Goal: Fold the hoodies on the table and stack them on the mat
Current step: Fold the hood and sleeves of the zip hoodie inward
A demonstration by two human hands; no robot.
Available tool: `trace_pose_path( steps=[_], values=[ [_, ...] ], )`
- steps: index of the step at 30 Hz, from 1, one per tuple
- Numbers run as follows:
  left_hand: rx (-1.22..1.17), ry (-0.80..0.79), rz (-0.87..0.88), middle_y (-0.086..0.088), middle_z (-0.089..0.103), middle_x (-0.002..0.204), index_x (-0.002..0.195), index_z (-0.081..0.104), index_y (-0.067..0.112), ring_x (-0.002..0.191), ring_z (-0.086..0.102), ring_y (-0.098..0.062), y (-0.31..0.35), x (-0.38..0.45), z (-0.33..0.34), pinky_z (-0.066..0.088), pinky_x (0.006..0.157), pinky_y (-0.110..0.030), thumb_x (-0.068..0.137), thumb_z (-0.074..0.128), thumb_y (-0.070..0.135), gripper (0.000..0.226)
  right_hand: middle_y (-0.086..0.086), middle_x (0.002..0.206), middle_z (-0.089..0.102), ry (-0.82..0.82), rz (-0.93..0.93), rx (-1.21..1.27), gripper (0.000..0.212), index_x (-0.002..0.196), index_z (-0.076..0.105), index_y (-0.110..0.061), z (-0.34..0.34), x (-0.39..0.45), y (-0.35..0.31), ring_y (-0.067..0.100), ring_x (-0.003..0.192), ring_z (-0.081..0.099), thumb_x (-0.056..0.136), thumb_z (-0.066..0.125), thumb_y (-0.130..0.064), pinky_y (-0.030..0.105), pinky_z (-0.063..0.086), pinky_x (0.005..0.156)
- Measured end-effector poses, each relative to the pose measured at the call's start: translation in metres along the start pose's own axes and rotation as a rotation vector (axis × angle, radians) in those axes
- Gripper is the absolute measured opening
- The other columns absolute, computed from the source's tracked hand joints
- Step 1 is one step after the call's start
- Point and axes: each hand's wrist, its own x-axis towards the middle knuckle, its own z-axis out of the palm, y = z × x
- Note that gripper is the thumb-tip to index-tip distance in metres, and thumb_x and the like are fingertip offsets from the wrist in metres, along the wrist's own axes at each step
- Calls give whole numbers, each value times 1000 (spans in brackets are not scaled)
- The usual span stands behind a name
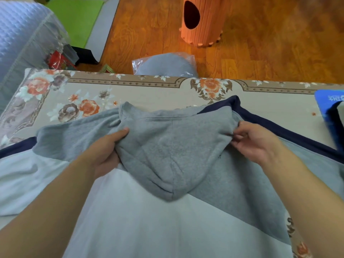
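Hoodie (186, 211) on table (149, 90) (hood (167, 155) folded onto back); mat (327, 101) far right.

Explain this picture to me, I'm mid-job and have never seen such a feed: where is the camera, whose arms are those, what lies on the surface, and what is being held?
There is no machine here: a person works with two bare hands, and the single camera sits on their head, looking forward and down. On the floral-patterned table cover lies a grey hoodie with navy trim, spread flat. Its grey hood is flipped down over the body. The left hand grips the hood's left side; the right hand pinches its right side. At the far right edge is a blue mat. Beyond the table, on the wooden floor, stands an orange ribbed bin.
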Motion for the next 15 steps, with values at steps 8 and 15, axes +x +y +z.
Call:
trace_pose_path(
  steps=[8, 15],
  values=[
    [230, -173, 66, -6, 70, 128, 133, 60, 35, 115, 68, -33, -5, 9, -20, 48, 98, -66, 104, 52, 32, 31, 0, 102, 73, 20, -313, -528, 29, 115, 70, -18, -8, 17, 2, 17, 91, 67, 86, 74, -14, 32, 56, 80],
    [329, -35, 420, -9, 74, 119, 126, 66, 16, 113, 69, -31, -58, 6, -23, 50, 104, -51, 101, 59, 30, 30, 7, 94, 63, 193, -595, -830, 21, 83, 61, -20, -3, 25, 28, 27, 89, 56, 90, 48, -4, 35, 49, 76]
  ],
)
